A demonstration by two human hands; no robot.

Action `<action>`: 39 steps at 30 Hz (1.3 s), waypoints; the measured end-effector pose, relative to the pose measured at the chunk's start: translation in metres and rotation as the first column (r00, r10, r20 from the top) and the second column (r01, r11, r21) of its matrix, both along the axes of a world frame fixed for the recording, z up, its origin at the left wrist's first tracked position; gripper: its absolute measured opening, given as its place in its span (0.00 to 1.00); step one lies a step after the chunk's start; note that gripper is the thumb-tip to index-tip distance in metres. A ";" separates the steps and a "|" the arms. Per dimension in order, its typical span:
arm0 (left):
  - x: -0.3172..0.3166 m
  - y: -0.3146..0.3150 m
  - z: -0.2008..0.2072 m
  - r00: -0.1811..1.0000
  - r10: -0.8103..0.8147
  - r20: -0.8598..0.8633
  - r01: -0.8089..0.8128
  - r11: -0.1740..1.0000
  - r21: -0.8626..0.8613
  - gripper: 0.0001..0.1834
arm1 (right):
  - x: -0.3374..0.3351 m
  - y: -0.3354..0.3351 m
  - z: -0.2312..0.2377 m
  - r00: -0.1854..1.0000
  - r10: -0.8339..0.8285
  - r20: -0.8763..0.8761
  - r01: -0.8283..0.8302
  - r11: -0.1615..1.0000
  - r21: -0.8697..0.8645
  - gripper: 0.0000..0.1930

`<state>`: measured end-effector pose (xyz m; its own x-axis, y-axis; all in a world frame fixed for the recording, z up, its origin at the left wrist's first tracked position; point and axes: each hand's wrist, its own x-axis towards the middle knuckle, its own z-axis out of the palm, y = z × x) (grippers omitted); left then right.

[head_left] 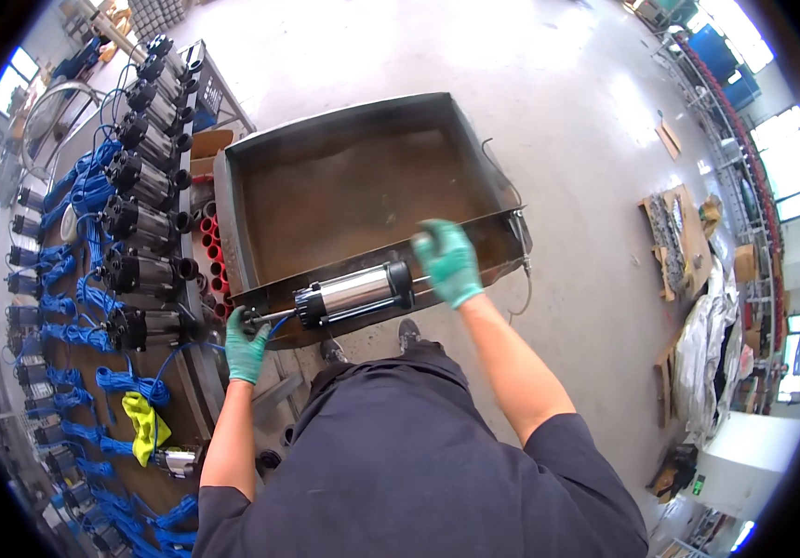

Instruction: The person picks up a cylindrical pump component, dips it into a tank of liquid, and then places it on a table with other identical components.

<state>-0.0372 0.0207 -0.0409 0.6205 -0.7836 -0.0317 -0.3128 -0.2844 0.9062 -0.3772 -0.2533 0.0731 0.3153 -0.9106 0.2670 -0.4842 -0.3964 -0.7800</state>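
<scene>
While the pump [353, 293] lay sideways along the near rim of the tank [363, 191], the left hand [247, 346] gripped its dark end by the blue cable [281, 324]. The right hand [446, 262] curled over the other end, its grasp hidden. More pumps [144, 228] stood in rows on the left bench [197, 391], beside a yellow cloth [144, 425].

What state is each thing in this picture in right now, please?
Pump: lying on its side across the tank's near rim.
Metal tank: open, brown inside.
Left hand: gloved, gripping the pump's black end.
Right hand: gloved, at the pump's other end.
Row of pumps: lined up, blue cables attached.
</scene>
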 end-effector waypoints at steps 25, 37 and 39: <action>-0.129 -0.092 0.178 0.778 -0.070 -0.624 -0.181 0.927 -0.329 0.24 | 0.073 0.113 -0.001 0.780 0.612 0.132 -0.619 0.724 0.304 0.17; 0.010 0.001 0.060 0.307 0.574 -0.759 -0.523 0.768 0.370 0.14 | 0.061 0.034 0.034 0.839 0.438 -0.323 -0.449 0.892 0.042 0.11; 0.016 -0.009 0.052 0.426 0.540 -0.726 -0.395 0.833 0.388 0.18 | 0.057 0.022 0.026 0.836 0.424 -0.348 -0.406 0.905 0.125 0.10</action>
